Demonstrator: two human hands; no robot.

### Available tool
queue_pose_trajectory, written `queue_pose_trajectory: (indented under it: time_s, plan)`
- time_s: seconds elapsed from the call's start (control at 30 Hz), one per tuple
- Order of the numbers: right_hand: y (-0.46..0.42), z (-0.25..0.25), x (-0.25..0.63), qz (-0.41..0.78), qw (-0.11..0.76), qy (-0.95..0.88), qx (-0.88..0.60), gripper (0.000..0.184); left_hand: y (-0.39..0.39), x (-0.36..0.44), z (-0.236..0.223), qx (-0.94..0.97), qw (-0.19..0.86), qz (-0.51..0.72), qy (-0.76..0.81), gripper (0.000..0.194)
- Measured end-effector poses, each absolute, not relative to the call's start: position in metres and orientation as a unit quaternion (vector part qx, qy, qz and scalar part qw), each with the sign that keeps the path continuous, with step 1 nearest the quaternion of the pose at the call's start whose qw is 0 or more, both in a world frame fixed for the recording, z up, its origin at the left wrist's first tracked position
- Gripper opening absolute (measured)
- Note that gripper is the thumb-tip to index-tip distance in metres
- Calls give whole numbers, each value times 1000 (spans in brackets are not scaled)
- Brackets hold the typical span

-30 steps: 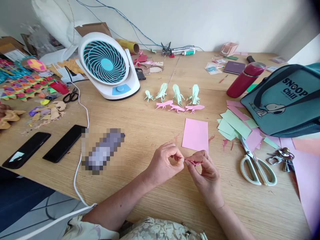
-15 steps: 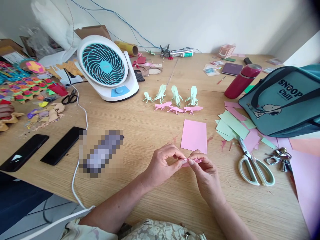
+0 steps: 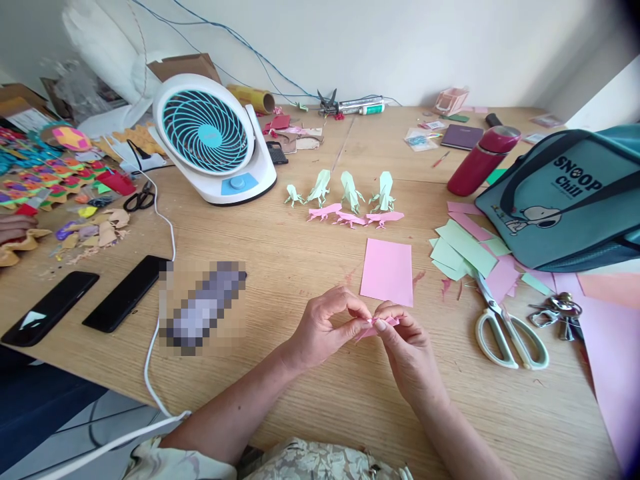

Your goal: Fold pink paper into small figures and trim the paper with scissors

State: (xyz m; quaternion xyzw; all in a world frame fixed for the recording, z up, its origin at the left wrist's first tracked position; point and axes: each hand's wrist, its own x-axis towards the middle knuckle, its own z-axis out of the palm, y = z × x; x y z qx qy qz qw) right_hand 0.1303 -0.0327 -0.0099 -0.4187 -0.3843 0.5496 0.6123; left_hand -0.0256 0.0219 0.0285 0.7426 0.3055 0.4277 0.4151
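Between my two hands is a small folded piece of pink paper [image 3: 371,330], pinched from both sides just above the table. My left hand [image 3: 327,327] grips its left end between thumb and fingertips. My right hand [image 3: 407,343] pinches the right part with thumb and index finger, and the fingers cover much of the folds. Just beyond lies a flat pink paper sheet [image 3: 387,270]. Farther back, several green origami figures [image 3: 352,191] stand in a row behind three pink origami figures [image 3: 350,219].
Scissors [image 3: 505,327], keys [image 3: 563,310] and green paper pieces [image 3: 460,247] lie to the right, near a teal bag [image 3: 565,207] and a red bottle [image 3: 484,160]. Leftward are a fan [image 3: 207,137], phones [image 3: 127,293], a white cable [image 3: 150,353] and another person's hand [image 3: 14,228].
The folded pink paper has turned slightly in my fingers, and more of it shows below them. My hands stay nearly in place. The other person's hand at far left has shifted a little.
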Motion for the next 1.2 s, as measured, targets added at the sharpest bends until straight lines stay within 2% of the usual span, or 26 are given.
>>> queue_pose_trajectory:
  time_s: [0.3, 0.77, 1.2]
  plan:
    - [-33, -6, 129, 564, 607, -396, -396, 7, 25, -28, 28, 745, 441, 429, 258, 4]
    - [-32, -5, 128, 513, 623, -408, -425, 9, 12, -20, 26, 713, 402, 436, 375, 7]
    - [-33, -5, 127, 501, 612, -406, -459, 12, 4, -14, 22, 701, 412, 428, 396, 10]
